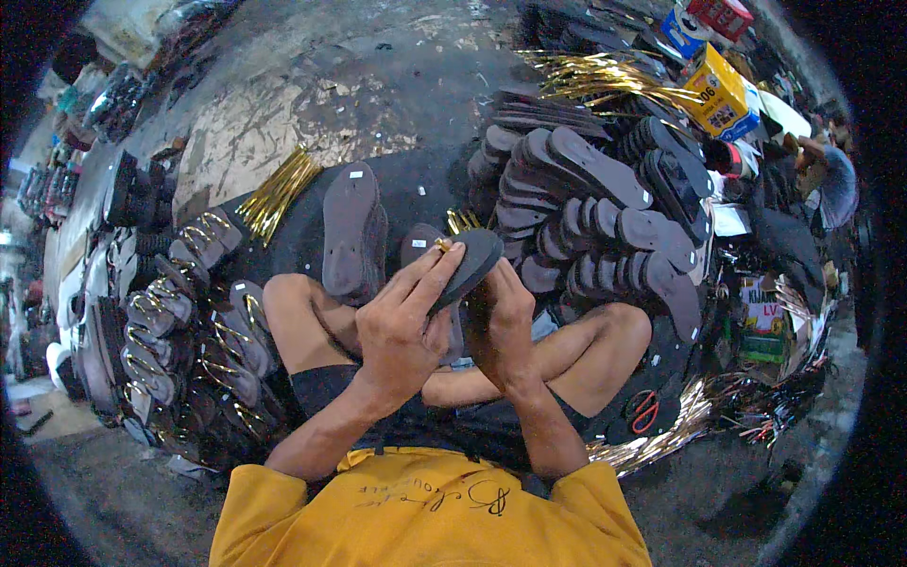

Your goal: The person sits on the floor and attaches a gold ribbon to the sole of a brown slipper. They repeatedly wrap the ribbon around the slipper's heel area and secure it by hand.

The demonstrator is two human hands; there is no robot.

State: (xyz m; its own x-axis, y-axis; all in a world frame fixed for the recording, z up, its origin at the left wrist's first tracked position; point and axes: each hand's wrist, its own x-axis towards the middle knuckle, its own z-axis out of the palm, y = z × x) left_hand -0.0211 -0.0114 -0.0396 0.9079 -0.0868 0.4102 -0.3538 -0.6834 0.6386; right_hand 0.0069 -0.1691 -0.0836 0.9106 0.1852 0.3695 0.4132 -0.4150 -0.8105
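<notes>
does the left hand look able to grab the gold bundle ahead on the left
Probably, but not straight: the left hand is busy at a sole, and a sole stack stands between it and the gold bundle.

Boxes, scissors and a worn floor sheet ring the space around the fingers (423, 272).
Well ahead and to the right of the fingers, a yellow-and-blue box (726, 94) stands near a blue box (682, 30) and a red container (722, 16); red-handled scissors (646, 414) lie to their right, nearer the body; a stained brown sheet (236, 135) spreads ahead and left of them, flat on the grey floor (430, 61).
</notes>
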